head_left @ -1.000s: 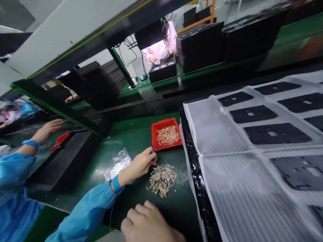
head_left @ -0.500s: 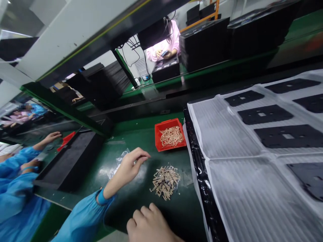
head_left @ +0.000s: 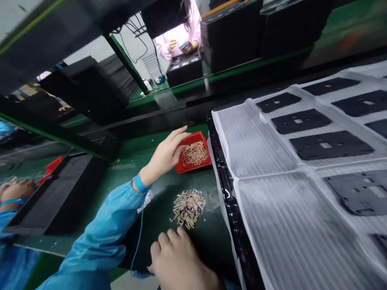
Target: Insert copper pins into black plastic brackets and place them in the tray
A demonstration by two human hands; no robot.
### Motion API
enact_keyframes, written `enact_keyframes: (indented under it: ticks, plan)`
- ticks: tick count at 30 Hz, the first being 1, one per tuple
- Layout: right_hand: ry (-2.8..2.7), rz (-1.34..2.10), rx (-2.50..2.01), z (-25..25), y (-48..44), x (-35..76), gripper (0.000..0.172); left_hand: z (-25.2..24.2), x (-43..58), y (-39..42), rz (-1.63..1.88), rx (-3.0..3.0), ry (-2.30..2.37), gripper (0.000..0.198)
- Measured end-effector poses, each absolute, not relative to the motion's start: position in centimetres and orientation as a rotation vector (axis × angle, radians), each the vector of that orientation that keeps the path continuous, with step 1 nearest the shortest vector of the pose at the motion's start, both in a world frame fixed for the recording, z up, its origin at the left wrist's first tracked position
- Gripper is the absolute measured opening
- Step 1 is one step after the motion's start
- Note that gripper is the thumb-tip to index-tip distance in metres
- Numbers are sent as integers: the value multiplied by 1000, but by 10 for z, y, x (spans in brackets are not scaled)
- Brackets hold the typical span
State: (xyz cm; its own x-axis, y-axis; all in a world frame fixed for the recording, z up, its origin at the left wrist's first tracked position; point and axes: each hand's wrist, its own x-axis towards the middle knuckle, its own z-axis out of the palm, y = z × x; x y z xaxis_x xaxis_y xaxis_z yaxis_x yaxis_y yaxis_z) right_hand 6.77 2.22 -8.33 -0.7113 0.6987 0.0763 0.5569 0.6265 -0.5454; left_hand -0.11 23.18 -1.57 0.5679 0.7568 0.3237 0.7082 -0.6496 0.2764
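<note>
My left hand (head_left: 165,155), in a blue sleeve with a wrist strap, reaches over the near-left corner of a small red tray (head_left: 202,162). Its fingers are stretched and apart, the thumb by the tray's edge. Thin tan strips (head_left: 194,153) fill the tray. A loose pile of the same tan strips (head_left: 187,206) lies on the green table surface (head_left: 157,177) just in front of the tray. My right hand (head_left: 178,262) rests at the bottom of the view with its fingers curled. Its fingertips touch the pile's near edge, and what they hold, if anything, is hidden.
Right of the pile runs a black-edged tray (head_left: 225,189) covered by a white ribbed sheet (head_left: 272,217) bearing several black die-cut pieces (head_left: 328,145). A black block (head_left: 51,197) lies at left, beside a co-worker's hand (head_left: 16,191). A person in pink (head_left: 181,38) works beyond the black stacks (head_left: 229,32).
My left hand has left the pile, lifted, and swung forward to the red tray. My right hand has crept up to the pile's near edge. The camera has tilted down.
</note>
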Motion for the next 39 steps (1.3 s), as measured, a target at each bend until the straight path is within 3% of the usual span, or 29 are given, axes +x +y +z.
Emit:
enact_keyframes:
  ticks: [8,16,20,22,39]
  plan:
    - [-2555,696,-837,-83,14,60,14,-23,-40,141,217,2525,1304,7]
    - [-2544,672,-772,-95,12,66,13,-40,-33,124,174,2316,1265,9]
    - [-2554,683,-841,-96,11,64,14,-47,-17,120,98,2293,1238,21]
    - [-2562,689,-848,-96,12,64,15,-53,-11,119,67,2291,1228,13]
    - [-2622,701,-848,-96,14,66,18,-37,-26,115,343,2283,1190,18]
